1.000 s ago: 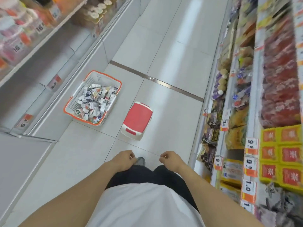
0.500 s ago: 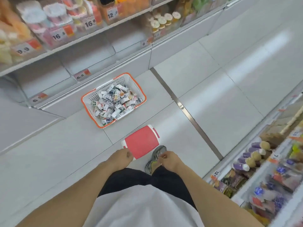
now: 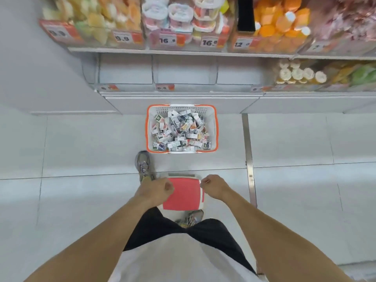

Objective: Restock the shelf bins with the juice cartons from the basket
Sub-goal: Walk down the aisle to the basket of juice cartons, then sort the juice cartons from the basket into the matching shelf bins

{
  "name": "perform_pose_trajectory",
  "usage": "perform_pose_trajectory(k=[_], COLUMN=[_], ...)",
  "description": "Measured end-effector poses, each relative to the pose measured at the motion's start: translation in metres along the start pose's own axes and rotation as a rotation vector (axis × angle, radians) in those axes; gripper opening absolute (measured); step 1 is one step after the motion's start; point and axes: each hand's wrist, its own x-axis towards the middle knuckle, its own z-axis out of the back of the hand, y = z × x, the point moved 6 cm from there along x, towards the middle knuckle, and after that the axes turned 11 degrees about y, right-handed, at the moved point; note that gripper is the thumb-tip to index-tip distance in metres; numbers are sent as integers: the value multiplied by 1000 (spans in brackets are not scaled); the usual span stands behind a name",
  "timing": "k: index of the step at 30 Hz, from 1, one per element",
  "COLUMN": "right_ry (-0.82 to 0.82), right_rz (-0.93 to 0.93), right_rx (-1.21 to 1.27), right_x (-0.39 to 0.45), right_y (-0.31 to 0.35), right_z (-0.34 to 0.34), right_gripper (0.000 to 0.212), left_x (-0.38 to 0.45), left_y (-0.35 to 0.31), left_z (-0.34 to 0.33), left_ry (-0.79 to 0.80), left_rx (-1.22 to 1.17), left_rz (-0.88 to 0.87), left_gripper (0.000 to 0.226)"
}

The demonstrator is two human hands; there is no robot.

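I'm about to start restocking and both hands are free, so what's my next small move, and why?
Probably sit down on the red stool and reach into the basket for a first carton. Both the left hand and the right hand hold nothing, the stool is right below them, the basket sits full just ahead, and the low shelf bins behind it look empty.

Shop aisle: stocked shelves (image 3: 183, 51) with price tags (image 3: 166, 40).
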Motion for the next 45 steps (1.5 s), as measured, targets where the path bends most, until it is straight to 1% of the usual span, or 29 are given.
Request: perform_pose_trajectory(k=[1, 4, 6, 9, 11, 13, 15, 17, 20, 23, 25, 28, 31, 33, 36, 38, 40, 42, 44, 45], right_ry=[-10, -80, -97, -64, -15, 6, -22, -68, -102, -57, -40, -32, -55, -55, -99, -154, -194, -191, -190, -190], right_rz=[0, -12, 7, 12, 14, 28, 34, 26, 54, 121, 151, 164, 140, 96, 86, 101, 132, 169, 192, 198], right_rx=[19, 98, 98, 62, 22, -69, -179, -248, -345, -559, -739, -1013, -1141, -1156, -1126, -1030, -901, -750, -642, -593], right_x=[10, 40, 65, 117, 165, 223, 281, 332, 403, 455, 476, 491, 502, 506, 498, 492, 488, 483, 474, 471], right_y=[11, 40, 58, 71, 66, 59, 47, 32, 13, 8, 9, 13, 24, 31, 43, 42, 45, 44, 41, 38], right_z=[12, 46, 62, 80, 89, 103, 117, 127, 129, 118, 111, 102, 94, 90, 90, 93, 96, 99, 101, 102], right_gripper=[18, 28, 31, 35, 37, 37, 38, 39, 40, 48, 47, 41, 36, 39, 42, 41, 35, 29, 30, 35], left_x=[6, 30, 59, 107, 149, 201, 256, 309, 383, 441, 472, 503, 519, 525, 519, 515, 514, 516, 517, 514], left_y=[-5, -23, -24, -20, -19, -19, -15, -7, 17, 44, 57, 71, 73, 71, 74, 81, 87, 89, 91, 91], left_z=[14, 54, 78, 109, 118, 123, 122, 118, 107, 88, 73, 56, 58, 64, 69, 68, 64, 59, 56, 56], left_ry=[-10, 27, 12, -45, -83, -107, -163, -214, -235, -197, -152, -122, -202, -245, -284, -317, -315, -314, -332, -337], left_rx=[-8, -8, 19, 26, -31, -106, -182, -195, -97, 40, 158, 285, 360, 397, 390, 401, 430, 482, 519, 506], left_rz=[-13, -56, -86, -46, -12, 11, 31, 37, 38, 34, 16, -28, -75, -101, -114, -105, -93, -87, -74, -69], left_gripper=[22, 18, 19, 19, 22, 25, 27, 27, 27, 40, 47, 48, 40, 39, 35, 33, 46, 59, 59, 58])
